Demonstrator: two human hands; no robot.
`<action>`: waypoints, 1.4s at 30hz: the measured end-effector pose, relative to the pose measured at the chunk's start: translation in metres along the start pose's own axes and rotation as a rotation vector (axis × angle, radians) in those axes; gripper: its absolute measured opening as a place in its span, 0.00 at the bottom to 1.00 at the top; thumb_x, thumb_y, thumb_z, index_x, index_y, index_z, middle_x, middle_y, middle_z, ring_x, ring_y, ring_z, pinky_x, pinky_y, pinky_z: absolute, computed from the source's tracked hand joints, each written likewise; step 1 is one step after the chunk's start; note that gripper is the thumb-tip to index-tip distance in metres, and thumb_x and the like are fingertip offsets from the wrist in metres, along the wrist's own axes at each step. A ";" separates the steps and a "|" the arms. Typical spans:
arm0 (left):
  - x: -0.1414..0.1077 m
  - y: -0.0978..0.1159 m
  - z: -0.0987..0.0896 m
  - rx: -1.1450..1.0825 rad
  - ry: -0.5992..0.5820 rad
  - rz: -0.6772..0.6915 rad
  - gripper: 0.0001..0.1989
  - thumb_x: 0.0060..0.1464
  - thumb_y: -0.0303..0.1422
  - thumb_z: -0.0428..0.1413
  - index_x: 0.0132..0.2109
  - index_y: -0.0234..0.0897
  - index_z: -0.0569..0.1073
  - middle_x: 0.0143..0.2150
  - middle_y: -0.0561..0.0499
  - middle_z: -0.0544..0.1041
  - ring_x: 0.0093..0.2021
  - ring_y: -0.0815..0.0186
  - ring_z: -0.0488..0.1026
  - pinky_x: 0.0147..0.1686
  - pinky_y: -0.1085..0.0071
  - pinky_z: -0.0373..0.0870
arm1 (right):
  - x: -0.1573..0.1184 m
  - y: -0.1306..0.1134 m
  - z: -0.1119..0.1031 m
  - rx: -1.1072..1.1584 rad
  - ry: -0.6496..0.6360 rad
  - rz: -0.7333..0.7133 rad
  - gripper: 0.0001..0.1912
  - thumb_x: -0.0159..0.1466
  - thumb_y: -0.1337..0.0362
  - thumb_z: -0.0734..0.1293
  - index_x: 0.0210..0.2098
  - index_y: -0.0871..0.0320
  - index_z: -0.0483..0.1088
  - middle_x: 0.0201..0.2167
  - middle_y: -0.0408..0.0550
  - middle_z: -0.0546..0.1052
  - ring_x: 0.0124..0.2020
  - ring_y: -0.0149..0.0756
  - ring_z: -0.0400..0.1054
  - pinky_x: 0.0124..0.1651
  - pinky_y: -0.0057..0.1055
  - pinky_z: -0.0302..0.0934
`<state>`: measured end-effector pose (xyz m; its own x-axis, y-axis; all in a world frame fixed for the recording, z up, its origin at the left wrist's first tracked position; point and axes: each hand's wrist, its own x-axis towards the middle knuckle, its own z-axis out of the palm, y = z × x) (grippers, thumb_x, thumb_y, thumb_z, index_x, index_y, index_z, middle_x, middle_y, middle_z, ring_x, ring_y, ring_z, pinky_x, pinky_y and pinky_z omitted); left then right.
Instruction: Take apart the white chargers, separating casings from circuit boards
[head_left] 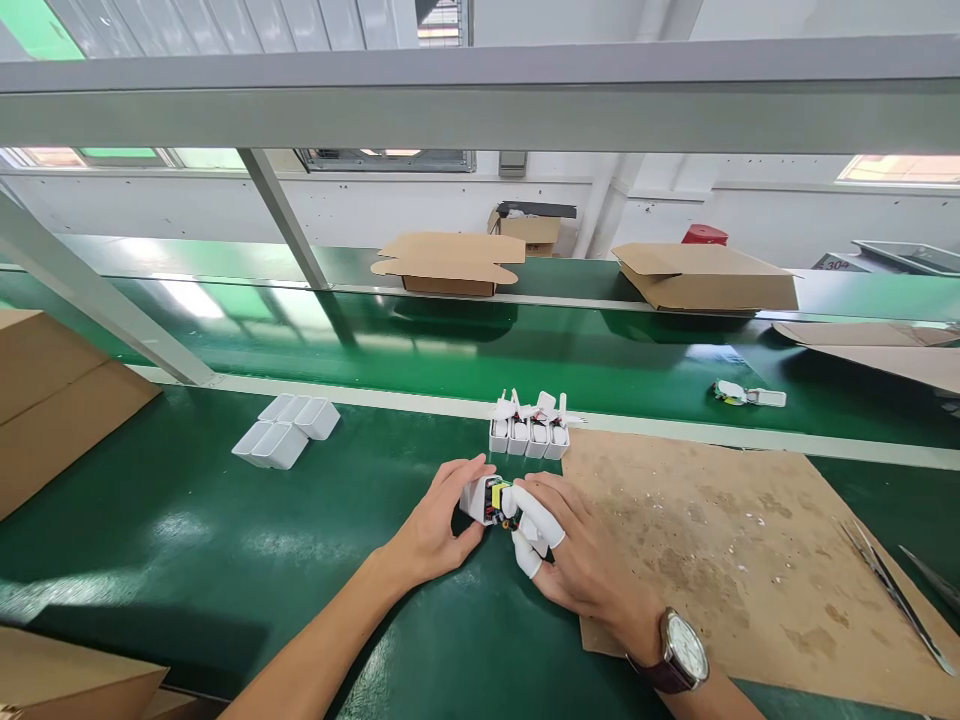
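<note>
My left hand [433, 522] is closed around a small white plastic housing [472, 498], thumb and fingers on its sides. At the housing's mouth sits a circuit board [498, 496] with a yellow component, partly inside. My right hand [581, 545], with white finger cots on thumb and finger, grips the board's outer end; what lies under those fingertips is partly hidden. Just beyond the hands stands a row of white housings [529, 438] with white pieces and thin wires sticking out of their tops. Farther left lies a group of white housings [279, 444].
A stained cardboard sheet [690, 540] covers the bench at right, with metal tweezers [892, 590] on it. Another board with a white piece [748, 394] lies on the green belt [420, 350]. Cardboard boxes [67, 400] stand left and behind. A metal beam [480, 95] crosses overhead.
</note>
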<state>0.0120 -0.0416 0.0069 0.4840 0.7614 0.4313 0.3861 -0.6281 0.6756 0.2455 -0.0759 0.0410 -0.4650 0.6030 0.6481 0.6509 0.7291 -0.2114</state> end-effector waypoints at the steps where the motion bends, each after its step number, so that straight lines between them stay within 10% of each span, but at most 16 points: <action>1: 0.000 0.000 0.000 0.001 0.000 0.004 0.43 0.58 0.21 0.55 0.75 0.48 0.47 0.65 0.43 0.72 0.65 0.53 0.66 0.64 0.45 0.69 | 0.000 0.000 0.000 -0.006 0.003 -0.002 0.37 0.66 0.74 0.61 0.73 0.57 0.50 0.54 0.59 0.75 0.56 0.53 0.71 0.57 0.54 0.73; 29: 0.001 0.002 -0.002 0.001 -0.017 0.039 0.44 0.58 0.20 0.55 0.75 0.49 0.47 0.65 0.43 0.72 0.64 0.54 0.66 0.63 0.48 0.70 | -0.006 0.004 0.004 -0.022 -0.057 0.008 0.40 0.65 0.75 0.61 0.74 0.60 0.47 0.56 0.59 0.74 0.59 0.55 0.68 0.60 0.57 0.69; 42: -0.004 0.000 0.010 -0.125 -0.055 0.006 0.38 0.64 0.30 0.56 0.75 0.47 0.47 0.61 0.42 0.74 0.60 0.54 0.73 0.61 0.51 0.72 | -0.003 0.000 0.001 0.265 -0.018 0.163 0.23 0.72 0.63 0.65 0.65 0.51 0.61 0.52 0.55 0.76 0.53 0.47 0.73 0.54 0.49 0.74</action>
<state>0.0181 -0.0464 -0.0006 0.5298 0.7455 0.4044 0.2836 -0.6051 0.7440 0.2462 -0.0772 0.0386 -0.3792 0.7230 0.5775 0.5395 0.6798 -0.4968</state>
